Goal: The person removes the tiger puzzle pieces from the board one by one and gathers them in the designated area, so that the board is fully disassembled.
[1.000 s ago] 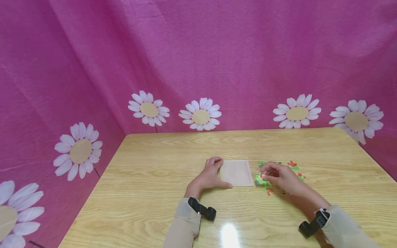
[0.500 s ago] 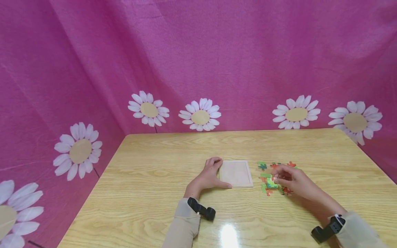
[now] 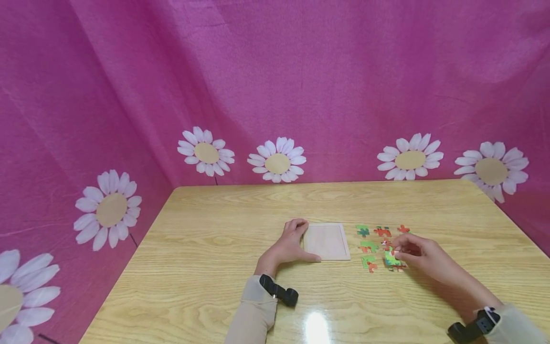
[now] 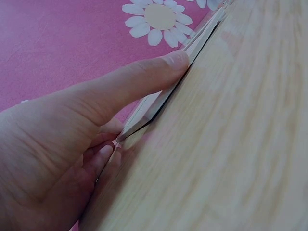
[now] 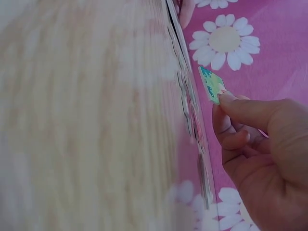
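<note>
A square wooden puzzle tray (image 3: pixel 325 241) with a raised rim lies flat on the table, nothing in it. My left hand (image 3: pixel 293 242) grips it at the left, thumb along the near edge and fingers curled by the far left corner. In the left wrist view the thumb presses on the tray's rim (image 4: pixel 156 102). Between thumb and index finger, my right hand (image 3: pixel 423 255) pinches a green and yellow jigsaw piece (image 3: pixel 391 258). The right wrist view shows this piece (image 5: pixel 210 85) raised off the table, tilted. It overlaps loose pieces below in the head view.
Several loose jigsaw pieces (image 3: pixel 368 247), green and red, lie in rough rows right of the tray on the wooden table (image 3: pixel 223 229). A pink curtain (image 3: pixel 343 86) with daisies hangs behind the table and along its left side.
My right hand has carried the pinched jigsaw piece rightward, away from the tray and over the loose pieces, uncovering those at the left. The left hand stays at the tray.
</note>
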The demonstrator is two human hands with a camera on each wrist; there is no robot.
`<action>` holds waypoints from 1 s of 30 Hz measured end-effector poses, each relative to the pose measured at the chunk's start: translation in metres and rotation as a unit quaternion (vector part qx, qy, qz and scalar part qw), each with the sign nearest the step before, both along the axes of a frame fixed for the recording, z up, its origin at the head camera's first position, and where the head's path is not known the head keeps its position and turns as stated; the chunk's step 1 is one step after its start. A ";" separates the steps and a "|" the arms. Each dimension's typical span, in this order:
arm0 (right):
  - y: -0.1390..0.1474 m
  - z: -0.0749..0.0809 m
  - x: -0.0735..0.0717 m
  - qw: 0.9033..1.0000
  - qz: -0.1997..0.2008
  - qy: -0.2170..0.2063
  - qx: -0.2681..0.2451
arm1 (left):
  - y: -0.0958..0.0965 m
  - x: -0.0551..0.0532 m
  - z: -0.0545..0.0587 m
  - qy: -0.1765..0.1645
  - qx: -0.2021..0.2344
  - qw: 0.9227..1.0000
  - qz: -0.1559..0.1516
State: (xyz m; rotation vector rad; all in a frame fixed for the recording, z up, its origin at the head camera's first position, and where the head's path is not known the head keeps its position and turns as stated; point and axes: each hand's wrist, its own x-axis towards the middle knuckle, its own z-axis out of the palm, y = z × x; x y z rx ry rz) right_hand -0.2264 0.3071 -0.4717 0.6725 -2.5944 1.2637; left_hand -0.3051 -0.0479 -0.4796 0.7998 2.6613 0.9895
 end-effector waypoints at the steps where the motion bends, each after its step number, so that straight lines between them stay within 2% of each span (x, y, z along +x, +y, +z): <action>1: 0.002 0.000 0.001 1.000 -0.001 0.001 0.003 | 0.000 0.000 0.000 0.000 0.000 1.000 0.000; 15: 0.025 -0.004 0.009 0.999 -0.034 0.004 0.025 | 0.000 0.001 0.001 -0.005 0.003 1.000 0.003; 24: 0.037 -0.009 0.012 0.999 -0.027 0.016 0.022 | -0.001 0.001 0.000 -0.004 0.001 1.000 0.005; 30: 0.043 -0.008 0.015 0.998 -0.044 0.005 0.032 | 0.000 0.000 0.000 -0.003 0.002 1.000 0.003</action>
